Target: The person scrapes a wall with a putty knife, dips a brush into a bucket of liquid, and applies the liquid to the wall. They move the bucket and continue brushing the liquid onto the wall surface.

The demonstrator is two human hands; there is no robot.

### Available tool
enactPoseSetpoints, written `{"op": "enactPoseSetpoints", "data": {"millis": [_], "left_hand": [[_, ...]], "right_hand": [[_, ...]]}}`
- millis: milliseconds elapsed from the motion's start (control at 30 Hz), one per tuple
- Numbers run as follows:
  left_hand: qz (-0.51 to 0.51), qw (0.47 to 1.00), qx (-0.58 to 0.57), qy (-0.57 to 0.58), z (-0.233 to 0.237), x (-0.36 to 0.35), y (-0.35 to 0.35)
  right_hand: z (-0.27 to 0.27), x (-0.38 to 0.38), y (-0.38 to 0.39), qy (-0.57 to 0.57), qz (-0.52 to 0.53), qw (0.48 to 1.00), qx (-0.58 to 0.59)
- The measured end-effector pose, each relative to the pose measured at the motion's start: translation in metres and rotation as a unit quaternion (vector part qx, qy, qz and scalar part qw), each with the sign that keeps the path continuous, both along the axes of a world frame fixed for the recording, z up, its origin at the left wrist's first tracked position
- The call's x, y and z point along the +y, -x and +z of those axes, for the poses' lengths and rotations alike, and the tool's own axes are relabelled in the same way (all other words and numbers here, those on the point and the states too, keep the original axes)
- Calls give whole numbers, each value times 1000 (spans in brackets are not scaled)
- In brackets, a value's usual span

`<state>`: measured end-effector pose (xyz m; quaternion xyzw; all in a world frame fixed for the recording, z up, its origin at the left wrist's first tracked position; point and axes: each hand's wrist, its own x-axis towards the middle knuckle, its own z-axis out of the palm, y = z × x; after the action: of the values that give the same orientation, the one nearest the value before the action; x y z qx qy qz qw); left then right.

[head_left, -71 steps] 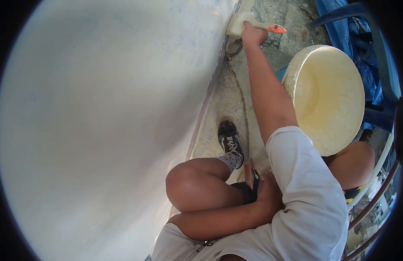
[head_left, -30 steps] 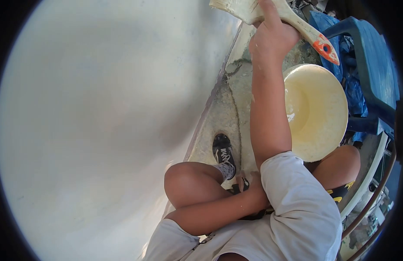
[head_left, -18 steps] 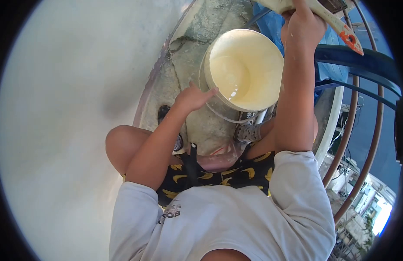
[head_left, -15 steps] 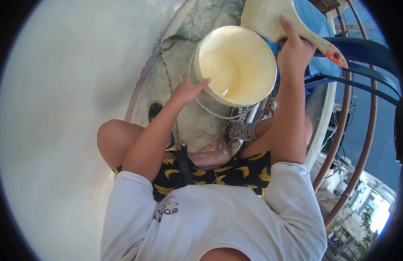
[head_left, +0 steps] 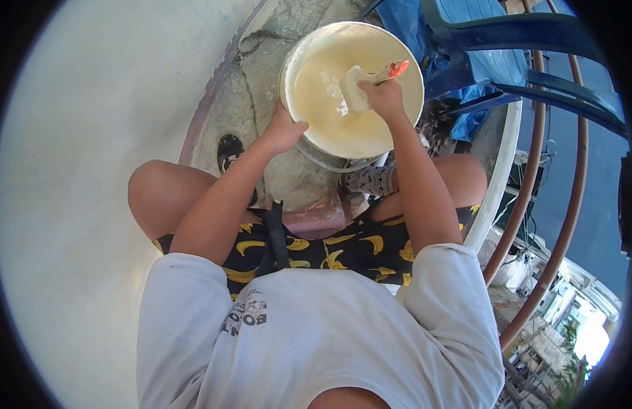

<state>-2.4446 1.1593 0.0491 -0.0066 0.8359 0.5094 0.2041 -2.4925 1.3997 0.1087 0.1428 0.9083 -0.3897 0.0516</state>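
In front of me stands a cream-coated bucket (head_left: 286,85), tilted toward me, with pale liquid paint (head_left: 322,102) inside. My left hand (head_left: 282,129) grips its near left rim, thumb over the edge and fingers around the outer wall. Inside the bucket's mouth, my right hand (head_left: 384,99) is closed around a wide paintbrush (head_left: 357,88). Its handle end is orange-red and points up and to the right. The bristles reach down toward the paint, their tips hidden by it. The bucket's wire handle hangs below the near rim.
A blue plastic chair (head_left: 486,65) is close on the right, over blue sheeting (head_left: 471,112). Brown railing bars (head_left: 527,177) run beyond it. A smooth pale surface (head_left: 84,204) fills the left. Cracked concrete (head_left: 254,88) lies under the bucket, between my feet.
My right hand has brought the paintbrush from beyond the bucket's right rim down and left into it. My left hand stays on the rim; the view has shifted slightly.
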Motion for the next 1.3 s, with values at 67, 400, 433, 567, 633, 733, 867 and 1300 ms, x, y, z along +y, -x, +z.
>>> {"op": "enactPoseSetpoints", "data": {"millis": [67, 400, 433, 567, 633, 733, 867, 1300], "left_hand": [[-22, 997, 62, 31, -5, -8, -8], [-50, 996, -68, -18, 7, -17, -31], [-55, 995, -71, -41, 5, -17, -34], [-48, 994, -86, -46, 6, -16, -41], [-47, 995, -68, -64, 9, -16, -43], [-51, 995, -79, -45, 12, -16, -44], [-61, 994, -76, -40, 8, -15, -47], [-41, 995, -53, -78, 5, -14, -52]], "right_hand": [[-24, -6, 2, -13, 23, 999, -35], [-127, 4, 13, -231, 164, 942, -180], [-131, 8, 14, -232, 168, 940, -186], [-146, 20, 9, -114, 212, 956, -167], [-144, 16, 6, -76, 222, 961, -146], [-141, 10, 7, -80, 201, 966, -142], [-155, 11, 8, -45, 183, 969, -161], [-165, 22, 2, 3, 156, 966, -204]]}}
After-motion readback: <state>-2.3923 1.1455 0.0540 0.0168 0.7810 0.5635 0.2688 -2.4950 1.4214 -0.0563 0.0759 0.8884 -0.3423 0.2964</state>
